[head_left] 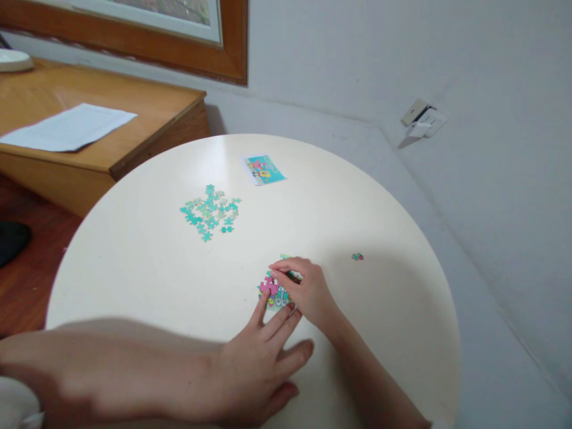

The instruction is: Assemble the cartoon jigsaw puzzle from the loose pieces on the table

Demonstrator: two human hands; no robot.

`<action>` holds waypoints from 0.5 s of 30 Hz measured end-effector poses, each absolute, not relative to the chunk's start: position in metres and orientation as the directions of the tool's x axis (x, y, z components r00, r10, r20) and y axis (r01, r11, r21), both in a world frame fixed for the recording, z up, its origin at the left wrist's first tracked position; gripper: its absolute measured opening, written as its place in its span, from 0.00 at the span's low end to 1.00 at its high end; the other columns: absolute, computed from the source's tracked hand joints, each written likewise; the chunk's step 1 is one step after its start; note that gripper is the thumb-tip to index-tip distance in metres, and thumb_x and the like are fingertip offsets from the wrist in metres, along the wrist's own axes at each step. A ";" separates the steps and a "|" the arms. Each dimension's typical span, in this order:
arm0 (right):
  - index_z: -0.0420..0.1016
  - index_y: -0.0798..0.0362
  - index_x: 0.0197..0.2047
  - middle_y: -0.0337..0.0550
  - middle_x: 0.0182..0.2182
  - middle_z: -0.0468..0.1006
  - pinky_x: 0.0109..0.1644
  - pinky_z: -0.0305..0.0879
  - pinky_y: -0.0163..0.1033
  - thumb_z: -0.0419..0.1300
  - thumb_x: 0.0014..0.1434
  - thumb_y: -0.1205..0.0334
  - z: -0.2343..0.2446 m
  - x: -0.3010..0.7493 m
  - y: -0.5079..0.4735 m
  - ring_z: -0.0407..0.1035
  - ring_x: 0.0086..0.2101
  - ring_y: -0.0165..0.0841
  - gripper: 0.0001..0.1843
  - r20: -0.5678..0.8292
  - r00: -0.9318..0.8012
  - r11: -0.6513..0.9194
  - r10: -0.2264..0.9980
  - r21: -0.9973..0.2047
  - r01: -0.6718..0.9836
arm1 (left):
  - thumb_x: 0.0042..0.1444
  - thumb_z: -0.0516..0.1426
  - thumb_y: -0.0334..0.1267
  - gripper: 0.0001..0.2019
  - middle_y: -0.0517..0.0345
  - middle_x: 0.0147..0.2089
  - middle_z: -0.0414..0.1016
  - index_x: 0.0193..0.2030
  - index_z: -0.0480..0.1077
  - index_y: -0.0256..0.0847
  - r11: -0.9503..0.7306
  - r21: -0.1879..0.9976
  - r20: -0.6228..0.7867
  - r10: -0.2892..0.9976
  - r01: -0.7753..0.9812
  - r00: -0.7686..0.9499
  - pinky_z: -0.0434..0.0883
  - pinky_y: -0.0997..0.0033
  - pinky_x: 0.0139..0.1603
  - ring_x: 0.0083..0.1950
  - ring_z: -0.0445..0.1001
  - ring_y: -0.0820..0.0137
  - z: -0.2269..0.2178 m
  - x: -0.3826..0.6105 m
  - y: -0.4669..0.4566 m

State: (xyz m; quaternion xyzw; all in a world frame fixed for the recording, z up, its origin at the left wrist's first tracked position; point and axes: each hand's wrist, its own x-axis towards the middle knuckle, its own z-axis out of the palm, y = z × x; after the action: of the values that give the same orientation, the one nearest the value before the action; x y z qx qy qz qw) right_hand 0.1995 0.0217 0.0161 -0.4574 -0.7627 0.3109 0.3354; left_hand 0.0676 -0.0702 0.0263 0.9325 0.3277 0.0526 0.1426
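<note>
A partly joined jigsaw puzzle (pixel 269 287), with pink, teal and yellow parts, lies on the white round table near its middle. My left hand (pixel 263 351) rests palm down with its fingers spread, a couple of fingertips on the puzzle's lower edge. Over the puzzle's upper part is my right hand (pixel 308 289), thumb and index finger pinched at its upper left edge on what looks like a small jigsaw piece. That piece is mostly hidden by the fingertips. The right hand also covers part of the puzzle's right side.
Loose teal and pale green jigsaw pieces (pixel 208 211) lie in a heap at the left. Behind them is a cartoon picture card (pixel 266 170). One small loose piece (pixel 357 257) sits to the right. A wooden desk with a paper sheet (pixel 69 126) adjoins the table (pixel 134 280).
</note>
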 end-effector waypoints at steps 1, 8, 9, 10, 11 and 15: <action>0.78 0.48 0.30 0.37 0.27 0.81 0.42 0.67 0.39 0.62 0.53 0.67 0.017 0.199 0.022 0.74 0.31 0.32 0.06 0.228 -0.362 0.393 0.904 -0.776 0.493 | 0.62 0.48 0.51 0.25 0.37 0.63 0.59 0.62 0.57 0.42 -0.744 0.300 0.008 0.627 0.597 0.779 0.39 0.31 0.62 0.66 0.53 0.48 0.026 0.068 -0.070; 0.79 0.48 0.30 0.37 0.27 0.81 0.43 0.65 0.40 0.62 0.53 0.68 0.018 0.199 0.021 0.74 0.32 0.32 0.06 0.224 -0.376 0.399 0.899 -0.771 0.496 | 0.63 0.47 0.50 0.24 0.36 0.62 0.60 0.62 0.57 0.41 -0.749 0.302 0.008 0.621 0.590 0.784 0.39 0.29 0.61 0.66 0.53 0.47 0.027 0.068 -0.070; 0.79 0.48 0.30 0.37 0.28 0.81 0.43 0.65 0.40 0.62 0.53 0.68 0.018 0.199 0.021 0.74 0.32 0.32 0.06 0.220 -0.383 0.401 0.897 -0.771 0.496 | 0.63 0.46 0.50 0.24 0.36 0.62 0.60 0.62 0.57 0.41 -0.750 0.302 0.010 0.620 0.589 0.785 0.39 0.29 0.61 0.66 0.53 0.47 0.027 0.068 -0.070; 0.79 0.48 0.30 0.36 0.28 0.81 0.43 0.65 0.40 0.62 0.53 0.68 0.017 0.198 0.021 0.74 0.32 0.32 0.06 0.217 -0.388 0.401 0.896 -0.770 0.496 | 0.63 0.46 0.50 0.24 0.35 0.62 0.59 0.62 0.57 0.41 -0.751 0.301 0.010 0.619 0.588 0.785 0.39 0.29 0.61 0.66 0.53 0.47 0.026 0.068 -0.070; 0.78 0.48 0.31 0.36 0.28 0.81 0.43 0.65 0.40 0.62 0.53 0.68 0.017 0.198 0.021 0.74 0.32 0.32 0.06 0.214 -0.392 0.402 0.895 -0.769 0.498 | 0.63 0.46 0.50 0.24 0.35 0.62 0.59 0.62 0.57 0.40 -0.751 0.300 0.013 0.619 0.588 0.785 0.39 0.29 0.61 0.66 0.52 0.46 0.026 0.068 -0.070; 0.78 0.47 0.31 0.36 0.28 0.81 0.45 0.64 0.41 0.62 0.54 0.68 0.018 0.198 0.021 0.74 0.32 0.32 0.06 0.212 -0.401 0.410 0.891 -0.756 0.511 | 0.63 0.46 0.50 0.24 0.36 0.62 0.60 0.62 0.57 0.41 -0.752 0.300 0.019 0.621 0.588 0.784 0.38 0.29 0.61 0.66 0.52 0.47 0.027 0.068 -0.070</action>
State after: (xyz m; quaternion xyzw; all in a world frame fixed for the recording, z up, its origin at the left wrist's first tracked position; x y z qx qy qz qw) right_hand 0.1977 0.0213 0.0180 -0.4497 -0.7795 0.3048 0.3118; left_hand 0.0677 -0.0697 0.0268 0.9340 0.3234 0.0588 0.1402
